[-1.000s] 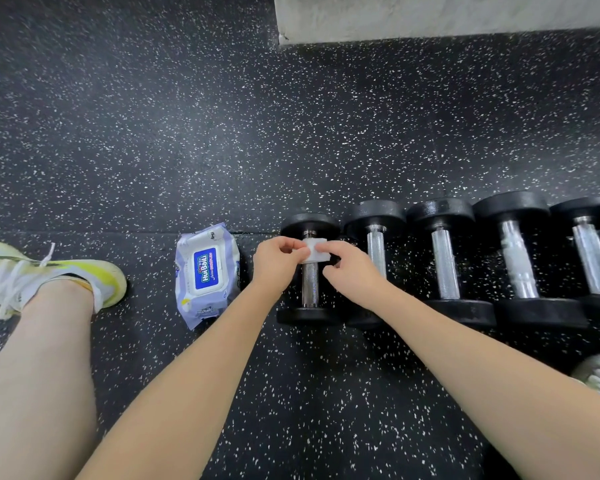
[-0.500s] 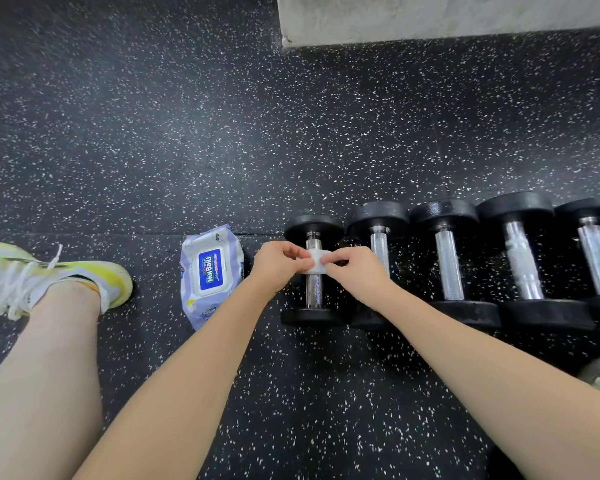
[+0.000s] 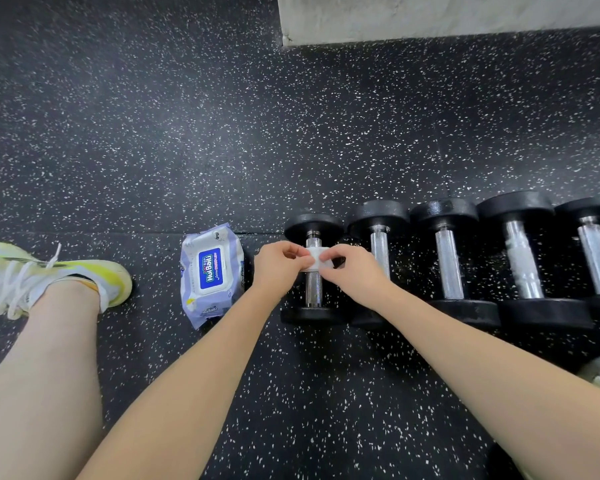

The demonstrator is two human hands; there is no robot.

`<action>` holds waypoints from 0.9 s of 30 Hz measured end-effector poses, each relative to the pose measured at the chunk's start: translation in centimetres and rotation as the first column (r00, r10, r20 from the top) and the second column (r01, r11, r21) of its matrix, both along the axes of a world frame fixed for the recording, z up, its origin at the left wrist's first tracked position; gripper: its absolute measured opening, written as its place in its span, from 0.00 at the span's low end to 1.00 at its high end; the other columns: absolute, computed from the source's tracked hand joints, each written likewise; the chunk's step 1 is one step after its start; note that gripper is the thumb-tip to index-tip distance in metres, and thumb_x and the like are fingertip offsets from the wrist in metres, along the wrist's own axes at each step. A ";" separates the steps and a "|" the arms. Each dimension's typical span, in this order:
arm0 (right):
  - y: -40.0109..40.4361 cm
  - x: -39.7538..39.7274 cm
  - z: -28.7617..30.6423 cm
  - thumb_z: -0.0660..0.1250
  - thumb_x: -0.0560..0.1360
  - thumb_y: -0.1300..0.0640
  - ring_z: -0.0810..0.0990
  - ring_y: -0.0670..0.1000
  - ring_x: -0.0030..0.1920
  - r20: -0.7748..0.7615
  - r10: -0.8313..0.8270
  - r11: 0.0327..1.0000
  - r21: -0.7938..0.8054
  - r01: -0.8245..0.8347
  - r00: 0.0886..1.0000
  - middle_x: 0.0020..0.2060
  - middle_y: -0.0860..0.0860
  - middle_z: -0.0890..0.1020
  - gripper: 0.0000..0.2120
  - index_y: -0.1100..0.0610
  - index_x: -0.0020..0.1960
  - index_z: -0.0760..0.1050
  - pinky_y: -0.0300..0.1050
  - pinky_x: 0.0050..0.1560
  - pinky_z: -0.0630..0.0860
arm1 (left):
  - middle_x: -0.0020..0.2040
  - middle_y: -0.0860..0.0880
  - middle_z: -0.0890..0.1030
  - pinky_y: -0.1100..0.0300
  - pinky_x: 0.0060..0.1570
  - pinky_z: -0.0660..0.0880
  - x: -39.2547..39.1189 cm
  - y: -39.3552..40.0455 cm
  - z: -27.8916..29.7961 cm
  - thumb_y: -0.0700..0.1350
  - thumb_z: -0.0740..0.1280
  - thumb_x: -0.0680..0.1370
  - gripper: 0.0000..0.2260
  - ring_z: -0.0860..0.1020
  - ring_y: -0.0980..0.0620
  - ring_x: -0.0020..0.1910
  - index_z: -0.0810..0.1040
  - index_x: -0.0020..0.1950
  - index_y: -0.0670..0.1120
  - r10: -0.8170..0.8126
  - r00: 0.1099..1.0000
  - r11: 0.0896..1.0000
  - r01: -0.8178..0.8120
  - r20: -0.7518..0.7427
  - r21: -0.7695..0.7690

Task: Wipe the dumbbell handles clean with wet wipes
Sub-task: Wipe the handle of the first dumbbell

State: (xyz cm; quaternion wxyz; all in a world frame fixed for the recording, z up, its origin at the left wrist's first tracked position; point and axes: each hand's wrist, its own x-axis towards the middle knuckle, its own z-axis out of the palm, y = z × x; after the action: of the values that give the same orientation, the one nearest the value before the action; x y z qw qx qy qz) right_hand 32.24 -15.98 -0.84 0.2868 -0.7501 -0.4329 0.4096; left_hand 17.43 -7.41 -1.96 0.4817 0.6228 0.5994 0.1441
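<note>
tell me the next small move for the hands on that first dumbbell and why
Probably slide the wet wipe down the handle toward the near weight. The left hand and right hand pinch it wrapped around the handle's upper part, and the knurled stretch below is bare.

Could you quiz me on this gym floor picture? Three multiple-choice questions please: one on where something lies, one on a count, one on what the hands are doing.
1. Where does the wet wipes pack lie?
A. Left of the dumbbell row
B. On top of a dumbbell
C. Against the concrete wall

2. How many dumbbells are in view?
A. Two
B. Five
C. Eight

3. What are the left hand and right hand doing?
A. Resting flat on the floor
B. Both pinching a white wipe around the leftmost dumbbell handle
C. Opening the pack

Answers: 1 A, the pack lies on the floor beside the leftmost dumbbell. 2 B, five chrome handles show. 3 B, fingertips of both meet on the wipe.
</note>
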 end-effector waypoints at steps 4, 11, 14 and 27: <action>-0.1 -0.1 0.1 0.70 0.77 0.56 0.73 0.42 0.31 -0.003 -0.003 1.000 0.000 0.003 1.000 0.40 0.41 0.75 0.15 0.50 0.63 0.78 0.29 0.27 0.67 | 0.34 0.55 0.80 0.65 0.34 0.68 0.6 -0.2 0.2 0.45 0.76 0.73 0.03 0.74 0.58 0.32 0.84 0.41 0.52 0.002 1.000 0.998 -0.001 -0.026 0.066; 0.1 0.0 0.3 0.69 0.77 0.56 0.73 0.41 0.33 0.002 -0.029 0.999 -0.024 0.029 1.000 0.38 0.44 0.83 0.07 0.53 0.50 0.86 0.35 0.32 0.68 | 0.40 0.48 0.85 0.62 0.37 0.72 -0.3 1.0 0.4 0.45 0.79 0.71 0.05 0.75 0.55 0.34 0.84 0.42 0.51 -0.133 0.990 0.989 0.129 -0.052 -0.067; 0.0 0.0 0.3 0.71 0.74 0.57 0.76 0.46 0.35 -0.010 -0.020 0.998 -0.052 0.020 1.000 0.40 0.51 0.86 0.06 0.55 0.42 0.86 0.40 0.35 0.72 | 0.39 0.46 0.84 0.62 0.30 0.69 -0.8 1.2 0.8 0.44 0.80 0.71 0.05 0.71 0.54 0.29 0.85 0.43 0.47 -0.198 0.979 0.966 0.188 -0.039 -0.176; 0.1 0.0 0.3 0.73 0.74 0.56 0.81 0.44 0.45 -0.006 -0.004 0.998 -0.057 0.004 1.000 0.41 0.44 0.85 0.03 0.53 0.43 0.85 0.37 0.40 0.73 | 0.40 0.48 0.86 0.56 0.45 0.80 -1.0 0.6 0.4 0.42 0.81 0.68 0.06 0.78 0.55 0.37 0.85 0.40 0.48 -0.129 0.992 0.980 0.126 -0.010 -0.152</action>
State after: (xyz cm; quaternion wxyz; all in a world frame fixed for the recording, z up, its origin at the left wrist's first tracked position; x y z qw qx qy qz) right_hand 32.24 -15.91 -0.54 0.2674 -0.7575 -0.4187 0.4236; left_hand 16.42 -6.81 -1.57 0.5298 0.6230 0.5723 0.0608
